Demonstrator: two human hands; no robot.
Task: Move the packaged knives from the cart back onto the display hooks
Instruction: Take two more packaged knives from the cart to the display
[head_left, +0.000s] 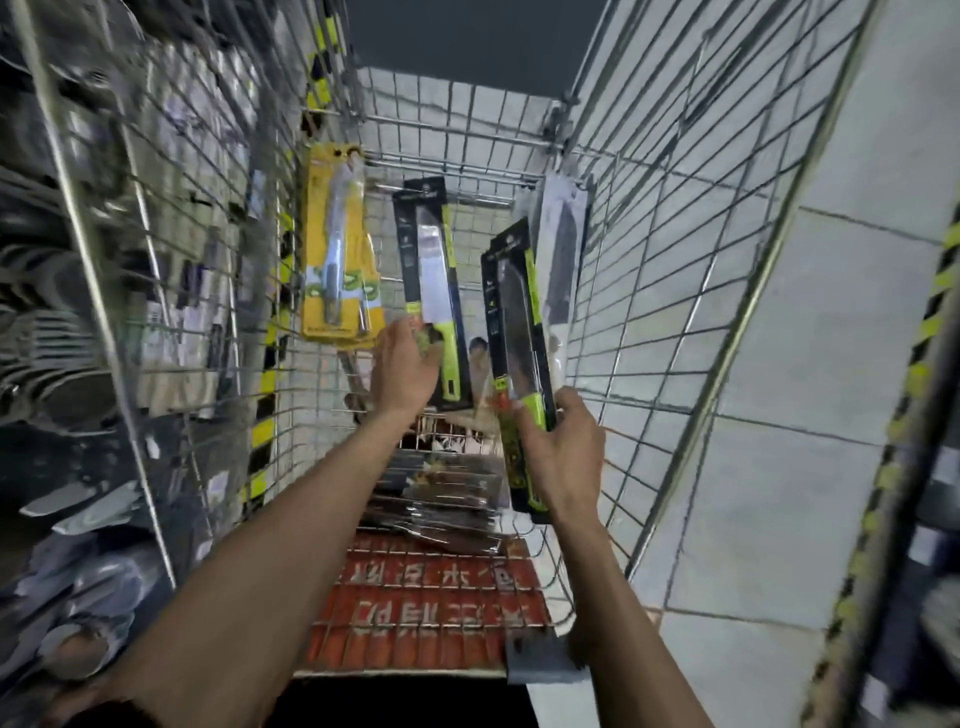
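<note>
Both hands reach into the cart (649, 312) over a flat stack of packs (431, 499): the right hand (566, 452), nearer me, grips the bottom end of a black-and-green knife pack (519, 322) held nearly upright, hang tab pointing away. Just left and beyond, the left hand (405, 369) rests against the foot of a second pack (434, 260), also upright; I cannot tell whether those fingers clasp it.

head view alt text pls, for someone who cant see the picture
Inside a wire cart, a person's right hand grips a black-and-green knife pack upright while the left hand touches a second black-and-green pack further in. A yellow knife pack leans on the cart's left wall, and a stack of packs lies on its floor.
</note>
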